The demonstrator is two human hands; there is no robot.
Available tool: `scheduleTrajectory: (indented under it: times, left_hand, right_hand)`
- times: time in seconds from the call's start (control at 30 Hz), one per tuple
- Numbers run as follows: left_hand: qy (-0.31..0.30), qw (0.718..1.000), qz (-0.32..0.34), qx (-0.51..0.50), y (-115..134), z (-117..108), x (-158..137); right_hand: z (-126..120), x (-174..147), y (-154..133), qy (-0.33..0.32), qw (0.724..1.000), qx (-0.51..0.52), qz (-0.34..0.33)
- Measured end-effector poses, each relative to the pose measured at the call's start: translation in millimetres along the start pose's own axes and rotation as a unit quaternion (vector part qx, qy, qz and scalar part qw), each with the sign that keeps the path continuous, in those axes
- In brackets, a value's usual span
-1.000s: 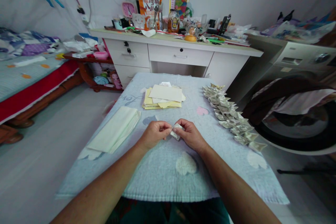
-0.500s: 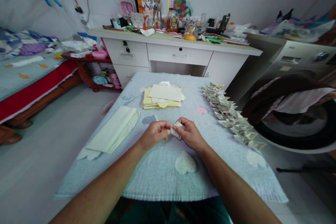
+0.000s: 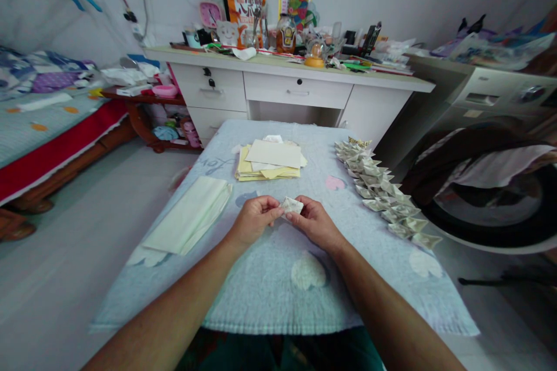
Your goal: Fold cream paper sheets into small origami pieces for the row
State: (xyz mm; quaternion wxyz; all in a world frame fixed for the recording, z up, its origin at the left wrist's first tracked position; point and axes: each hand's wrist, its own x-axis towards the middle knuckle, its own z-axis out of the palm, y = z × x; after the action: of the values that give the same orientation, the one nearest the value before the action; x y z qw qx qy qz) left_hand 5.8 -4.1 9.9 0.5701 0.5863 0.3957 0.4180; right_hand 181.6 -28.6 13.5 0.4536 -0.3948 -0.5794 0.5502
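Observation:
A small folded piece of paper, pale with faint print, is pinched between my two hands above the cloth-covered table. The fingertips of my left hand grip its left corner. On its right side, my right hand closes thumb and fingers over the edge. Beyond the hands lies a stack of yellow and cream paper sheets. Left of my left hand rests a folded pale green sheet. Several folded paper boats stand in nested rows along the right side.
A white desk crowded with jars, a bag and small items stands behind the table. To the right is a washing machine with clothes hanging from its open door. A bed and a low red-brown shelf are at the left.
The folded paper has turned in my fingers, and more of its flat face now shows upward between the hands. The sheets and boats have stayed in place.

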Motion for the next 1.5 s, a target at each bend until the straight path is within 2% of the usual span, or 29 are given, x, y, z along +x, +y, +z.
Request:
scheduleTrajectory:
  times: [0.13, 0.23, 0.33, 0.4, 0.5, 0.7, 0.83, 0.97, 1.13, 1.23, 1.33, 1.5]
  left_hand:
    - [-0.014, 0.999, 0.007, 0.029, -1, 1, -1]
    - [0.016, 0.992, 0.058, 0.114, 1, 4, -3]
    - [0.047, 0.974, 0.121, 0.186, 5, 6, -6]
    - [0.031, 0.965, 0.147, 0.215, 7, 7, -7]
    - [0.007, 0.952, 0.163, 0.258, 7, 8, -7]
    - [0.012, 0.951, 0.184, 0.248, 0, 9, -4]
    - [-0.016, 0.946, 0.174, 0.274, -4, 9, -4]
    - [-0.049, 0.923, 0.174, 0.338, -4, 9, -6]
    - [-0.058, 0.875, 0.197, 0.438, 1, 5, -10]
    - [-0.075, 0.857, 0.201, 0.468, 3, 2, -11]
    - [-0.089, 0.850, 0.199, 0.480, 1, 1, -11]
    - [-0.081, 0.855, 0.184, 0.478, -1, 4, -11]
  right_hand:
    - [-1, 0, 0, 0.009, 0.999, -0.034, -0.006]
    - [-2, -1, -2, 0.032, 0.992, -0.124, -0.021]
    - [-4, -1, -4, 0.055, 0.960, -0.265, -0.069]
    - [-5, -1, -4, 0.054, 0.930, -0.346, -0.109]
    - [-7, -2, -4, 0.042, 0.898, -0.411, -0.153]
    - [-11, -3, -4, 0.052, 0.884, -0.433, -0.169]
    - [-12, -3, -5, 0.020, 0.869, -0.472, -0.149]
    - [-13, -3, -5, -0.028, 0.857, -0.500, -0.120]
    - [-18, -6, -6, -0.067, 0.860, -0.495, -0.108]
    - [-22, -6, -8, -0.082, 0.863, -0.486, -0.114]
    - [-25, -6, -9, -0.081, 0.867, -0.479, -0.113]
    - [-26, -5, -9, -0.071, 0.871, -0.476, -0.096]
